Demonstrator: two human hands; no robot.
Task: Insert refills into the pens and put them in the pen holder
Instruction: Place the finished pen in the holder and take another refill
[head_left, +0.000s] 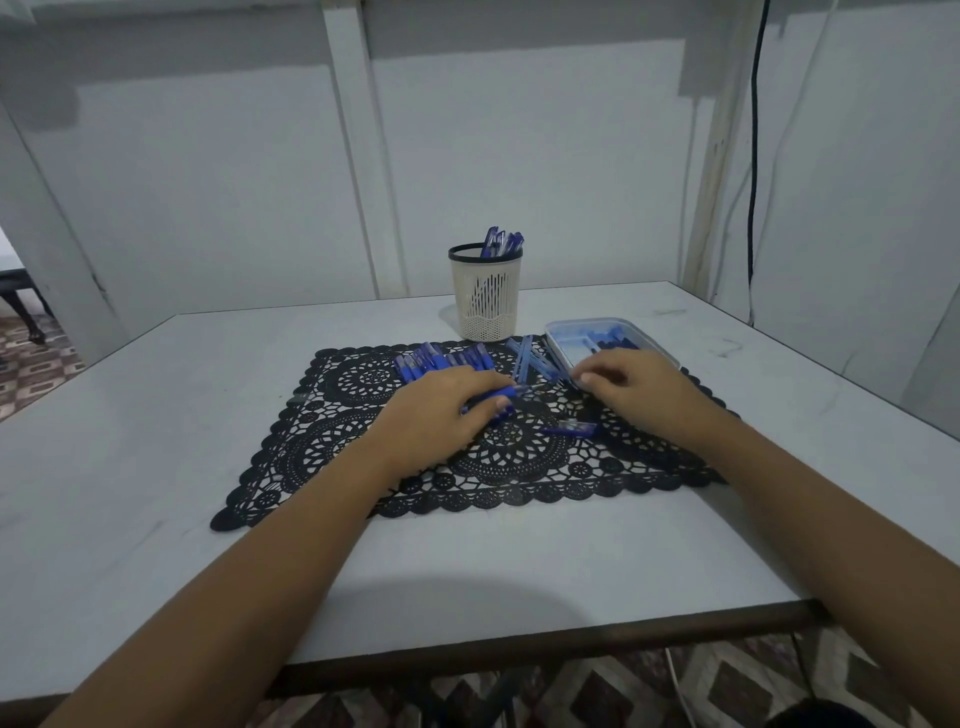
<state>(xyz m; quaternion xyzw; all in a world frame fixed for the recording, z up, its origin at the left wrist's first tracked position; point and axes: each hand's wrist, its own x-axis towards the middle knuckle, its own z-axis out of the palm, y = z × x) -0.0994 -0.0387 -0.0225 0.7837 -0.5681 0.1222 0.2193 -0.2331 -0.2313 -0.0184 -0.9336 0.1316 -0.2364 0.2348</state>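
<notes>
My left hand (441, 405) grips a blue pen barrel (496, 397) low over the black lace mat (322, 457), its tip pointing right. My right hand (628, 387) hovers with curled fingers over the thin refills (527, 358) beside the clear tray (652, 340); whether it pinches a refill is hidden. A row of blue pens (441, 358) lies at the mat's far edge. A blue cap (571, 429) lies on the mat between my hands. The cream pen holder (485, 291) stands behind the mat with several blue pens (501, 241) in it.
The clear tray at the right holds more blue pen parts (608, 338). The white table (156, 415) has its front edge close to me. A wall stands just behind the holder, with a black cable (753, 156) hanging at the right.
</notes>
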